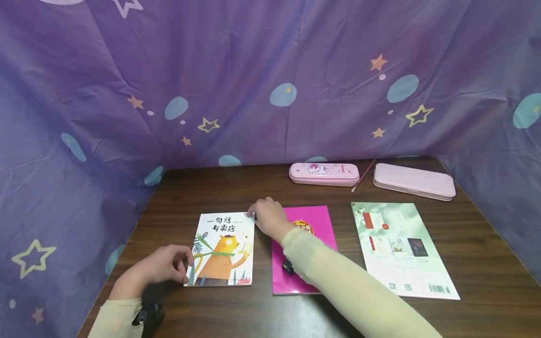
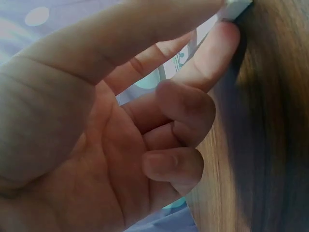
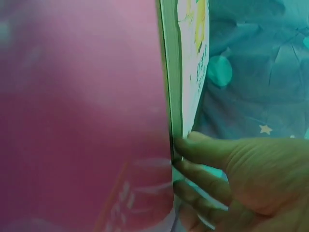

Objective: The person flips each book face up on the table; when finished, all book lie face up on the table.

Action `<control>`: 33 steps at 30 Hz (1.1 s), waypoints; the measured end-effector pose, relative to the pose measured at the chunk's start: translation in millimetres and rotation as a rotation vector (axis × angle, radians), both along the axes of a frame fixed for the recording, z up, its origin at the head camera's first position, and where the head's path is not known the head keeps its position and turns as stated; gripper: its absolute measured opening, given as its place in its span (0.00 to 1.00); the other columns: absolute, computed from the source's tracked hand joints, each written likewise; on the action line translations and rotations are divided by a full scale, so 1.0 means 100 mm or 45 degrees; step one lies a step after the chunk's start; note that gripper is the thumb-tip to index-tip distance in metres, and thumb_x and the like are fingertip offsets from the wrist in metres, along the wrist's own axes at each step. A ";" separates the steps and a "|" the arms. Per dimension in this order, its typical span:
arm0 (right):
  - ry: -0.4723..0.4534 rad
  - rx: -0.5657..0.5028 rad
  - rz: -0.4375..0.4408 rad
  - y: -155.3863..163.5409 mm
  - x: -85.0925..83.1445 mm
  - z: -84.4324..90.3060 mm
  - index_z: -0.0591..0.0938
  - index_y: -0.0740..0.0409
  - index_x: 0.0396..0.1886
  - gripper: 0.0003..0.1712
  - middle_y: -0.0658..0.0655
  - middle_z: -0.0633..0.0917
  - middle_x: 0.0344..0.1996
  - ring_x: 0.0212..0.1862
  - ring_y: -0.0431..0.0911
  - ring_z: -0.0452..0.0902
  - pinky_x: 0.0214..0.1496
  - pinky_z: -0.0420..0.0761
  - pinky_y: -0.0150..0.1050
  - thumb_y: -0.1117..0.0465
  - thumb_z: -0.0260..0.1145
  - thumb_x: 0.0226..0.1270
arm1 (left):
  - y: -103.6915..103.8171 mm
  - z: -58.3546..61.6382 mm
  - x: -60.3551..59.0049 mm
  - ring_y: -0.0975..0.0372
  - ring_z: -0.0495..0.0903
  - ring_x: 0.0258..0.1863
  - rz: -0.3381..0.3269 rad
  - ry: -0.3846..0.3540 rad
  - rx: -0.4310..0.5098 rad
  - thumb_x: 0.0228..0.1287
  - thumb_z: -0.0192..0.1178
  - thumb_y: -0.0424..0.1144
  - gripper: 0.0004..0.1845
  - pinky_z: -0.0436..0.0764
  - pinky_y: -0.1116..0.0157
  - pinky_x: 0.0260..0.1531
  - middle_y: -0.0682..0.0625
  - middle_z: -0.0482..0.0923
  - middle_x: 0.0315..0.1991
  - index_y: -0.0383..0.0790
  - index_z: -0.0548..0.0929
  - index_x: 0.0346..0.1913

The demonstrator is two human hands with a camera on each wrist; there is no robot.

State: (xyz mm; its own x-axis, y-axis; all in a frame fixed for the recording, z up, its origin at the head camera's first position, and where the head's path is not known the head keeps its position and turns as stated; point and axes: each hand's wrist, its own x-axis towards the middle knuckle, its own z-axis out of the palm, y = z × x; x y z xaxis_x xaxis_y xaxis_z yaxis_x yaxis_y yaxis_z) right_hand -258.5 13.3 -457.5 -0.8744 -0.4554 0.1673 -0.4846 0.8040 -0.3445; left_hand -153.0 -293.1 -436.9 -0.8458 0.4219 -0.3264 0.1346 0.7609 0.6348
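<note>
A white picture book (image 1: pixel 224 267) with an orange bear on its cover lies at the left of the table. My left hand (image 1: pixel 162 267) is at its lower left corner; in the left wrist view the thumb and a fingertip meet at the book's corner (image 2: pixel 236 7), and the other fingers curl loosely. My right hand (image 1: pixel 270 217) holds the upper right corner, its thumb against the book's side edge in the right wrist view. Under my right forearm lies a magenta book (image 1: pixel 313 216), partly hidden by the sleeve.
A pale green and white book (image 1: pixel 405 267) lies on the right. Farther back are a pink rabbit-print pencil case (image 1: pixel 324 174), a thin pencil (image 1: pixel 364 174) and a plain pink case (image 1: pixel 414 180). A purple star-patterned cloth (image 1: pixel 253 70) hangs behind the wooden table (image 1: pixel 203 188).
</note>
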 end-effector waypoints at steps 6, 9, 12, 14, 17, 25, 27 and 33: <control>-0.058 0.012 0.071 0.07 -0.01 0.03 0.91 0.48 0.50 0.18 0.55 0.89 0.53 0.55 0.59 0.80 0.56 0.79 0.57 0.62 0.78 0.60 | 0.01 -0.01 -0.02 0.62 0.77 0.24 0.028 -0.023 -0.015 0.46 0.78 0.30 0.18 0.73 0.68 0.27 0.54 0.81 0.22 0.41 0.80 0.39; -0.057 0.017 0.074 0.15 0.02 0.06 0.90 0.48 0.51 0.17 0.55 0.87 0.57 0.58 0.59 0.78 0.58 0.76 0.57 0.59 0.77 0.61 | 0.00 0.01 -0.03 0.64 0.75 0.25 0.017 0.017 -0.030 0.48 0.78 0.32 0.17 0.71 0.68 0.27 0.55 0.79 0.23 0.42 0.81 0.38; -0.052 0.009 0.041 0.27 0.04 0.09 0.89 0.47 0.52 0.17 0.56 0.85 0.60 0.62 0.58 0.75 0.60 0.74 0.56 0.57 0.76 0.63 | 0.02 0.05 -0.04 0.66 0.72 0.24 0.013 0.122 -0.050 0.54 0.77 0.35 0.13 0.70 0.68 0.28 0.56 0.76 0.24 0.43 0.82 0.38; -0.046 0.000 0.022 0.36 0.07 0.11 0.89 0.46 0.53 0.17 0.57 0.84 0.60 0.63 0.58 0.75 0.60 0.73 0.55 0.56 0.76 0.64 | 0.07 0.07 -0.06 0.67 0.71 0.24 0.042 0.206 -0.073 0.58 0.75 0.36 0.09 0.70 0.68 0.26 0.56 0.74 0.24 0.43 0.84 0.38; -0.028 0.001 0.003 0.52 0.11 0.12 0.89 0.47 0.54 0.17 0.57 0.84 0.60 0.62 0.57 0.75 0.59 0.73 0.55 0.55 0.75 0.65 | 0.20 0.09 -0.12 0.66 0.71 0.23 0.129 0.276 -0.075 0.63 0.70 0.36 0.04 0.70 0.68 0.25 0.55 0.75 0.24 0.43 0.86 0.39; 0.037 0.011 -0.055 0.97 0.32 0.09 0.88 0.50 0.54 0.20 0.59 0.83 0.61 0.63 0.58 0.76 0.63 0.74 0.58 0.54 0.75 0.63 | 0.60 0.14 -0.27 0.60 0.80 0.34 0.244 0.335 -0.044 0.66 0.69 0.37 0.07 0.78 0.63 0.30 0.50 0.86 0.38 0.42 0.87 0.45; 0.075 0.010 -0.062 1.08 0.37 0.07 0.88 0.50 0.54 0.19 0.59 0.84 0.61 0.62 0.58 0.76 0.63 0.74 0.59 0.54 0.76 0.63 | 0.70 0.14 -0.29 0.59 0.82 0.37 0.255 0.343 -0.043 0.66 0.69 0.36 0.08 0.81 0.63 0.32 0.49 0.86 0.41 0.42 0.87 0.46; 0.134 0.072 -0.088 1.36 0.54 0.01 0.88 0.51 0.53 0.18 0.59 0.85 0.59 0.62 0.58 0.77 0.59 0.75 0.59 0.54 0.75 0.64 | 0.97 0.05 -0.33 0.62 0.80 0.35 0.219 0.397 0.010 0.64 0.69 0.33 0.05 0.79 0.65 0.30 0.52 0.85 0.37 0.43 0.86 0.42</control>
State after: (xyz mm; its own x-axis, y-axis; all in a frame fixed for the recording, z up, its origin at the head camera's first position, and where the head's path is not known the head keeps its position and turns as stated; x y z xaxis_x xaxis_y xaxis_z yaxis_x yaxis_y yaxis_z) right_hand -204.0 149.8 -456.1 -0.8831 -0.4061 0.2351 -0.4584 0.8535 -0.2479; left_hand -186.0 -196.4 -431.5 -0.9632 0.2660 -0.0384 0.1931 0.7845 0.5893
